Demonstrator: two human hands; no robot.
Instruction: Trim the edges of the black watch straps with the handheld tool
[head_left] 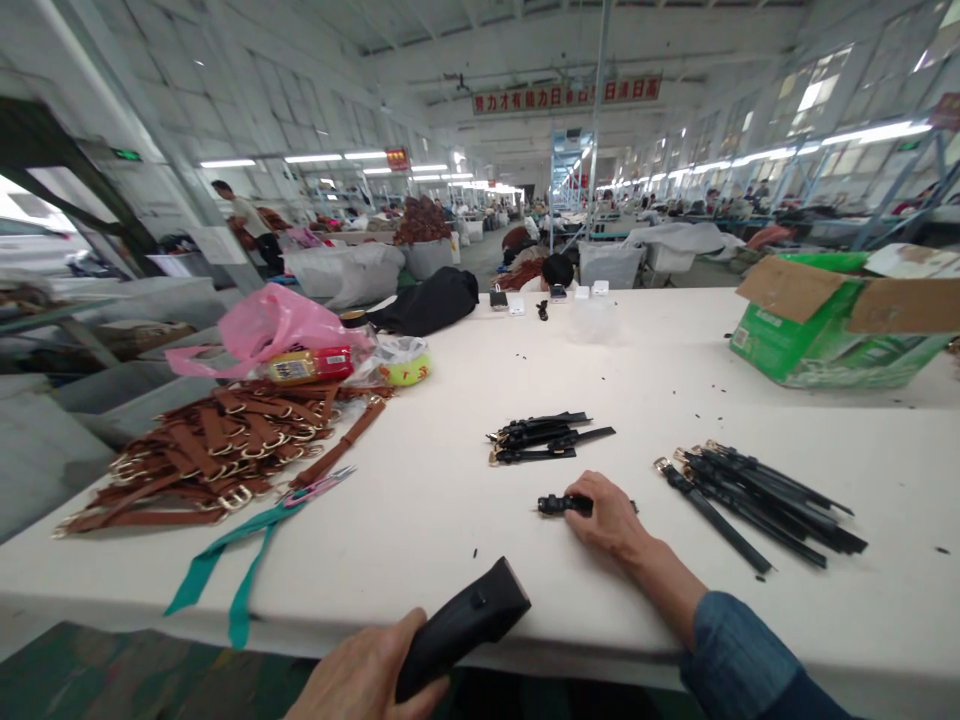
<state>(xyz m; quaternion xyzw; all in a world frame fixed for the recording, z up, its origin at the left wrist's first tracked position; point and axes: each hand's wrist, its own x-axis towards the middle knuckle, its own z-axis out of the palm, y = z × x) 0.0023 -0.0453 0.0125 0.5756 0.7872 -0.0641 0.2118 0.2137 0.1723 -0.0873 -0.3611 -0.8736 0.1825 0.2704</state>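
Note:
My left hand (375,665) is wrapped round a black handheld tool (469,615) with a wide, flat-ended head, at the table's front edge; its exact kind is unclear. My right hand (607,515) grips a short black buckle strap (553,505) lying on the table, its fingers covering most of it. Just beyond that hand lies a small pile of black straps (536,435) with gold buckles. On the right a larger bunch of black straps (772,500) is fanned out, buckles toward the far left.
Brown buckled straps (217,440) are heaped at left, beside scissors (322,485) with a teal ribbon (225,560). Behind them are a pink bag (262,325) and a black cloth (431,300). A green carton (832,330) stands at right. Small black scraps dot the white table (450,400).

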